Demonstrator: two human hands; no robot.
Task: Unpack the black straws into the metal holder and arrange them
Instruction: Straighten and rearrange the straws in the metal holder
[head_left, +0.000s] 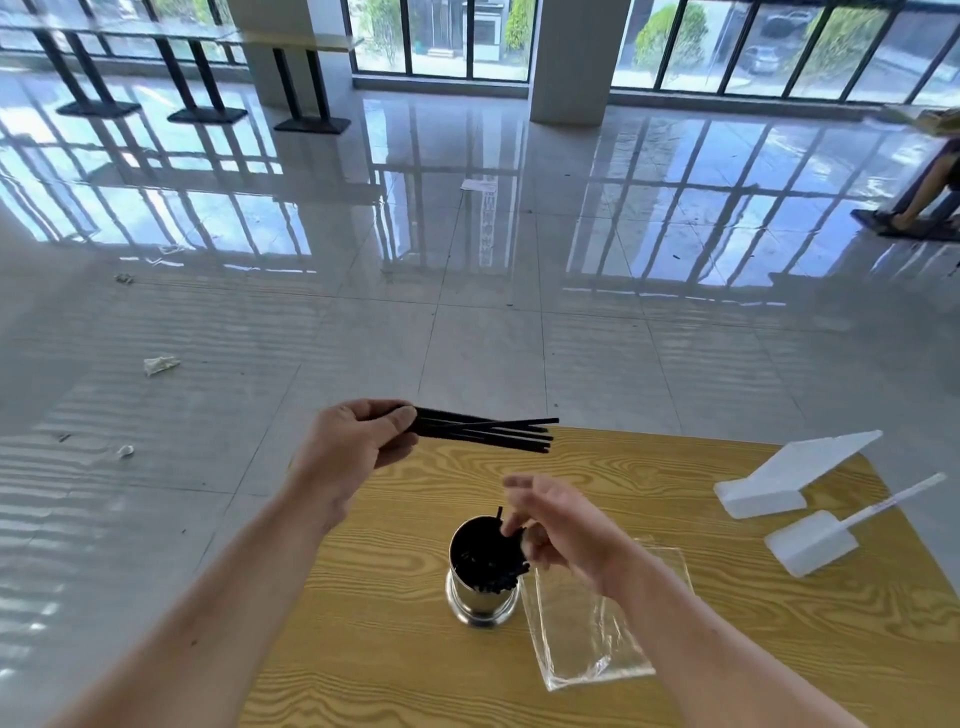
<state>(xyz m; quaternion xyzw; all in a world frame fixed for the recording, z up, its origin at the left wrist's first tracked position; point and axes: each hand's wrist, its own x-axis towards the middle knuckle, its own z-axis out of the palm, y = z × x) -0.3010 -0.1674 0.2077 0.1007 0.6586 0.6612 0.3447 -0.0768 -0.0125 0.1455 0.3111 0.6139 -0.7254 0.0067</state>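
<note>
- Step: mid-transfer. Most of the thin black plastic straws (491, 564) already stand in the shiny cylindrical metal holder (480, 597), which sits near the table's left edge, roughly mid-depth.
- Left hand (345, 447): clamped on one end of a loose bundle of black straws (488, 434), thumb on top, bundle held level and fanned out, above the far left corner of the wood-grain yellow table (395, 649).
- Right hand (558, 525): at the holder's rim, fingers curled toward the straw tops. Motion blur, so can't tell whether it pinches a straw or only touches them.
- Empty clear plastic bag (587, 623) lies flat just right of the holder, under the right wrist. Looks like unpacking is done bar the held bundle.
- Next move, my read: tip the bundle upright and drop it into the holder's free space, then level the tops. The holder looks nearly full, so the right hand probably has to push the standing straws aside first.
- Risk: fanned tips may catch the rim or spill.
- Edges: the holder is near the left edge and the bundle sits at the far edge, so a dropped straw goes to the glossy tiled floor (260, 338).
- Room: open table in front of the holder. White foam blocks (779, 478) near the far right corner, well apart, not in the way.
</note>
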